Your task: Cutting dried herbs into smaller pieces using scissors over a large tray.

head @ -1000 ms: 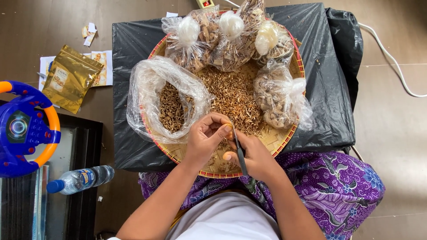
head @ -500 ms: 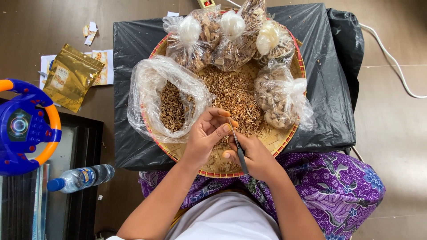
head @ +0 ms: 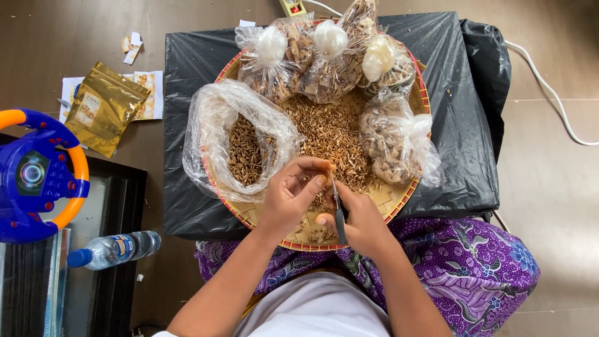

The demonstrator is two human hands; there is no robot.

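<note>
Seen from above, looking down over a lap in purple floral cloth (head: 474, 262). Round woven bamboo tray (head: 399, 200) with red rim, resting on a low bench draped in black plastic sheet (head: 462, 93), close enough for both hands to work without stretching.

Left hand (head: 290, 196) curled, fingertips pinching one small piece of dried root just above the loose pile of brown dried root pieces (head: 327, 140) at the tray's centre. Right hand (head: 359, 221) closed around a small dark-handled knife (head: 339, 209), blade pointing up to meet the pinched piece, thumb braced beside it, seemingly for trimming. Small heap of trimmings (head: 321, 234) directly beneath, at the tray's near edge, where scraps fall.

Open clear plastic bag (head: 240, 140) lying on the tray's left side, mouth toward the hands, partly filled with darker pieces. Three knotted bags (head: 324, 56) lined along the far rim, and a fourth knotted bag (head: 393, 140) on the right, kept out of the working area.

On the floor to the left: gold foil pouch (head: 103, 106), blue and orange toy steering wheel (head: 37, 175), plastic water bottle (head: 112, 248). White cable (head: 549, 100) at right.
</note>
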